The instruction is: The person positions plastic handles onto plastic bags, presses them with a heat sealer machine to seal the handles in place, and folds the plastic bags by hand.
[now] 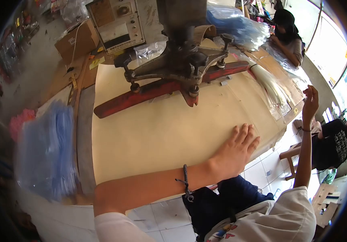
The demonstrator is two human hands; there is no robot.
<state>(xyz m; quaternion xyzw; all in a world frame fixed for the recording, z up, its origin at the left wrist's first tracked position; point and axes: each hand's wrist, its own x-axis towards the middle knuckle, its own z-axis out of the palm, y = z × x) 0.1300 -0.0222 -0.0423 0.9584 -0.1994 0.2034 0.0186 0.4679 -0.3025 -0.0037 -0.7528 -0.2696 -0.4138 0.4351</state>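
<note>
My left hand (pixel 236 149) lies flat on the cream sheet (pixel 149 149) near its right front edge, fingers spread, holding nothing. A braided cord is tied around that wrist. Off to the right, my right hand (pixel 311 104) is raised beside the table, its fingers loosely bent and nothing visible in them. Over the sheet hangs a dark metal press head (pixel 177 60) with screw knobs. Beneath it, a long red metal bar (pixel 141 97) runs across the back of the sheet. A bundle of clear plastic strips (pixel 268 82) lies at the bar's right end.
A stack of bluish plastic sheets (pixel 46 149) stands at the left, with pink material (pixel 22 123) behind it. At the back are a control box (pixel 119 30), a cardboard box (pixel 76 42) and piled blue plastic (pixel 238 24). Another person (pixel 288 36) sits at the back right.
</note>
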